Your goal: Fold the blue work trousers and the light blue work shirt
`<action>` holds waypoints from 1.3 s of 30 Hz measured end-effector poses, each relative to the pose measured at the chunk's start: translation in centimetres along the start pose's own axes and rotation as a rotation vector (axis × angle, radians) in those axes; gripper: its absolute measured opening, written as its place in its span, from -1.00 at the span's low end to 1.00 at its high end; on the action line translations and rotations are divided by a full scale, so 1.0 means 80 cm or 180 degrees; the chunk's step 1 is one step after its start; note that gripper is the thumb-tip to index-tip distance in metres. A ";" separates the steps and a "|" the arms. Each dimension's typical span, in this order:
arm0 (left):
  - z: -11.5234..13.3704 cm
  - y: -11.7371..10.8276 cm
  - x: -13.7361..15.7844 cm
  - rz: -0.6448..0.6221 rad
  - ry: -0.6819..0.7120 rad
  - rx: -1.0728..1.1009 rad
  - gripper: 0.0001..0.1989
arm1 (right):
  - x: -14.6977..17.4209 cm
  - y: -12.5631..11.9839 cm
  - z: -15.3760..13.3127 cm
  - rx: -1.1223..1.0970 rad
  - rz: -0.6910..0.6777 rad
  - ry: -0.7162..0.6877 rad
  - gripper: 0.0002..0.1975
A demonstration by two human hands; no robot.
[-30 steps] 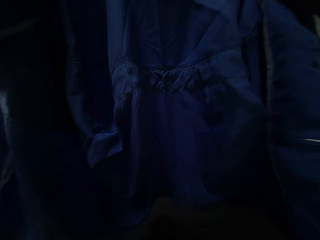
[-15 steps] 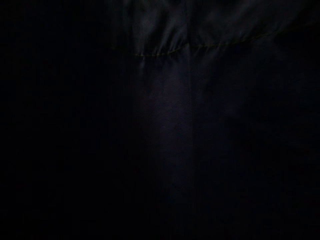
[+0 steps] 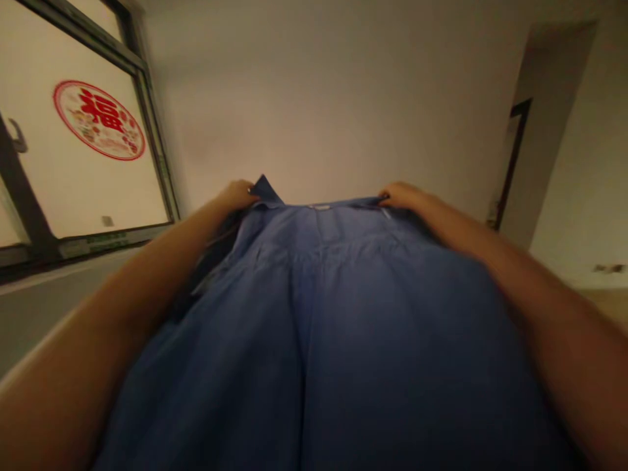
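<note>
Both arms stretch forward and hold up a blue garment (image 3: 353,314), spread wide between the hands. It has a gathered seam across its upper part, a long fold down the middle and a small pale label at the top edge; its exact kind I cannot make out. My left hand (image 3: 239,191) is closed on the upper left corner, where a pointed flap of cloth sticks up. On the other side my right hand (image 3: 401,194) pinches the upper right edge. The cloth hides part of the fingers and runs out of view at the bottom.
At left is a dark-framed window (image 3: 147,124) with a handle and a round red-and-white sticker (image 3: 101,120). A plain pale wall (image 3: 324,111) stands ahead. To the right are a recess with a dark-edged opening (image 3: 514,157) and wall sockets (image 3: 608,268).
Half a second ago dark cloth with a stitched seam filled the whole view. Now the garment is lower and farther from the camera, and my hands, the wall and the window show.
</note>
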State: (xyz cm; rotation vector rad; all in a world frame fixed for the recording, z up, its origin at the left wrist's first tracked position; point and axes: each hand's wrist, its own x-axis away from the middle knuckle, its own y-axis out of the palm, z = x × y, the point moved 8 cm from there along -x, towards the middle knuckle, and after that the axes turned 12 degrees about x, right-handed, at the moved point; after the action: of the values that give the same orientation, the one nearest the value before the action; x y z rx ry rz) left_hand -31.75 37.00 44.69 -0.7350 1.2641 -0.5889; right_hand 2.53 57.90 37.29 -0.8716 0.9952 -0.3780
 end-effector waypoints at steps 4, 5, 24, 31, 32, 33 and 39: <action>-0.026 0.148 0.049 -0.0491 -0.0544 0.0287 -0.70 | 0.040 0.056 -0.019 -0.0043 -0.0705 0.0385 -0.76; -0.035 0.180 0.063 -0.0546 -0.0689 0.0322 -0.71 | 0.049 0.080 -0.031 -0.0105 -0.0765 0.0450 -0.75; 0.057 0.379 0.324 -0.2162 0.0000 0.0885 -0.51 | 0.283 0.178 -0.261 -0.1424 -0.1345 -0.0722 -0.40; 0.069 0.393 0.373 -0.1996 0.0118 0.0725 -0.48 | 0.342 0.211 -0.276 -0.1204 -0.1665 -0.0538 -0.42; 0.069 0.394 0.368 -0.1952 0.0160 0.0739 -0.48 | 0.339 0.214 -0.274 -0.1186 -0.1638 -0.0527 -0.42; 0.070 0.395 0.363 -0.1921 0.0200 0.0755 -0.48 | 0.335 0.216 -0.273 -0.1165 -0.1632 -0.0523 -0.42; 0.066 0.399 0.349 -0.1902 0.0169 0.0773 -0.49 | 0.321 0.224 -0.274 -0.1039 -0.1782 -0.0523 -0.44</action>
State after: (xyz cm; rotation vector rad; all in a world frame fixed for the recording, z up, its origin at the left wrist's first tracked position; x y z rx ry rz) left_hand -20.71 37.45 3.40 -0.8971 0.9881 -1.2316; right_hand -4.60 42.43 3.06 -1.4603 0.6553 -0.6147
